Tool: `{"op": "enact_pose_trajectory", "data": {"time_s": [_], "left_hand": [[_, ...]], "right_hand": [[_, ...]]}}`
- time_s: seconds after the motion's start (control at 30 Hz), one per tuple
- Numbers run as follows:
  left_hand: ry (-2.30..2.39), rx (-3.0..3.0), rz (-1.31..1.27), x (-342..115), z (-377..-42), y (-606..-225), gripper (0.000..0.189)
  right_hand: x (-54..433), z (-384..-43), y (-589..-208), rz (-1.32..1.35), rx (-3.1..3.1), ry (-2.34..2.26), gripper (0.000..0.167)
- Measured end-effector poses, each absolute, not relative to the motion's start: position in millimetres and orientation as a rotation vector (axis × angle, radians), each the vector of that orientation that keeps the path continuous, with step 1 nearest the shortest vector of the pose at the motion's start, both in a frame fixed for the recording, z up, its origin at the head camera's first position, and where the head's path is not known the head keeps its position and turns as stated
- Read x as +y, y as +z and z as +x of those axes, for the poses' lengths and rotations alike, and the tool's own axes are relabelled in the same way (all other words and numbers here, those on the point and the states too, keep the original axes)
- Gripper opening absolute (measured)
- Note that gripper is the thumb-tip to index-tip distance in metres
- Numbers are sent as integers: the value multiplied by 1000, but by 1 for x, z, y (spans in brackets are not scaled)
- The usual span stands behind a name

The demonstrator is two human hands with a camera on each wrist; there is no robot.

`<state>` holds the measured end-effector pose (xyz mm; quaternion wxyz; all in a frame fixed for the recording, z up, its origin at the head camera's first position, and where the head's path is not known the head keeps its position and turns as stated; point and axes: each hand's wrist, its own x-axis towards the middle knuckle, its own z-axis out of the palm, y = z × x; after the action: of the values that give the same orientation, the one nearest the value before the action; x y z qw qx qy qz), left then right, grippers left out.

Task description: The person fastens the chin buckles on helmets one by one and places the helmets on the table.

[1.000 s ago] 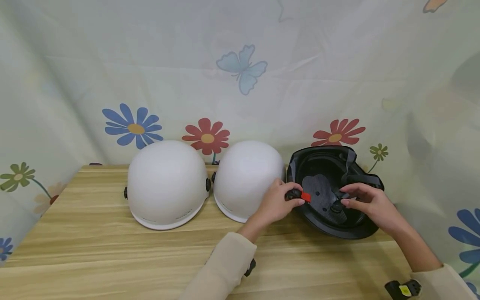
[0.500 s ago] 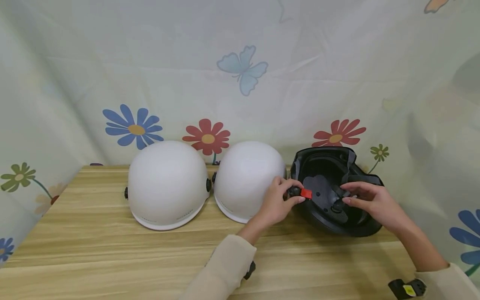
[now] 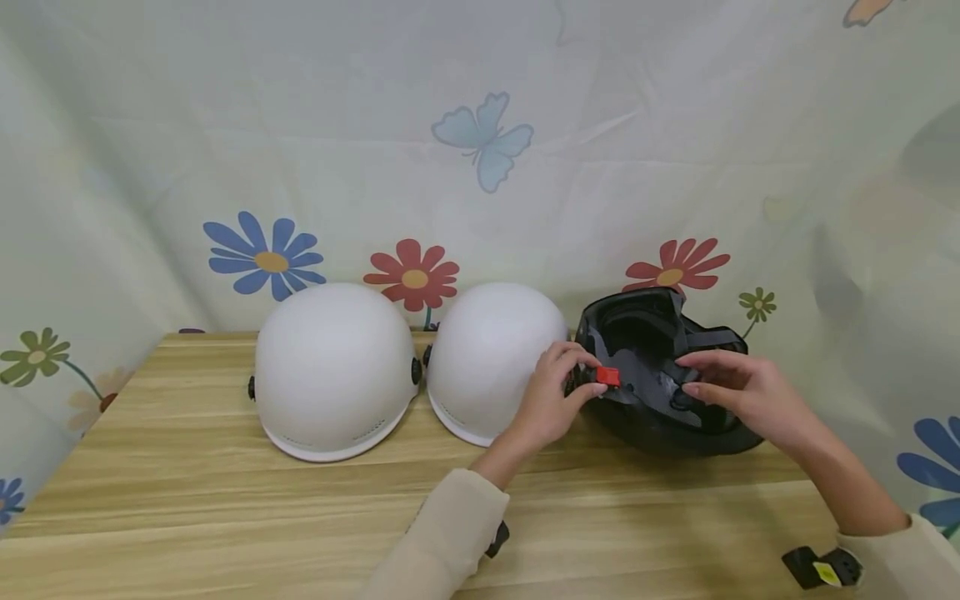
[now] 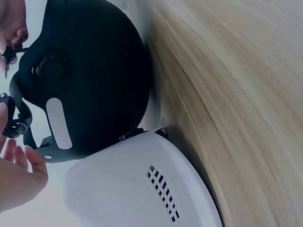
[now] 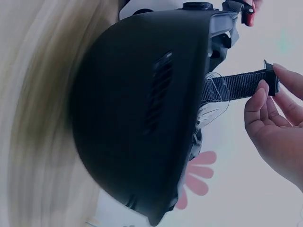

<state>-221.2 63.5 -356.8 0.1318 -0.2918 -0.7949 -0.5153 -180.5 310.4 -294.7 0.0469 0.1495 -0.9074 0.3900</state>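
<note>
Pinching a small red-and-black plastic buckle (image 3: 607, 377) btwn thumb & fingertips, the L hand (image 3: 551, 392) is at the L rim of a black hard-shell helmet (image 3: 652, 435). R hand (image 3: 738, 390), thumb vs. fingers, grips the clip end of a black woven strap (image 5: 241, 86) over the R side of the opening. Black helmet sits tilted, opening up, on a light wood-grain table (image 3: 225, 508), just beside a round white helmet (image 3: 491, 354); 2nd white helmet (image 3: 337, 367) is farther L, dome up too. Pale flower-print curtain (image 3: 337, 183) hangs behind; both sleeves beige.
</note>
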Motion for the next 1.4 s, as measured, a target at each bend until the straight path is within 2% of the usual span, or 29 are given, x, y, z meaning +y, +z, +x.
{"op": "enact_pose_trajectory", "data": {"time_s": [0.4, 0.83, 1.4], "left_hand": [[-1714, -2188, -891, 69, -216, -352, 23], [-1774, -2160, -910, 74, -215, -351, 25], [-1838, -2177, -949, 75, -214, -348, 27]], "right_hand": [[291, -176, -286, 720, -2693, 1243, 25], [287, -178, -287, 670, -2757, 1326, 27], [287, -179, -288, 765, -2752, 1390, 28]]}}
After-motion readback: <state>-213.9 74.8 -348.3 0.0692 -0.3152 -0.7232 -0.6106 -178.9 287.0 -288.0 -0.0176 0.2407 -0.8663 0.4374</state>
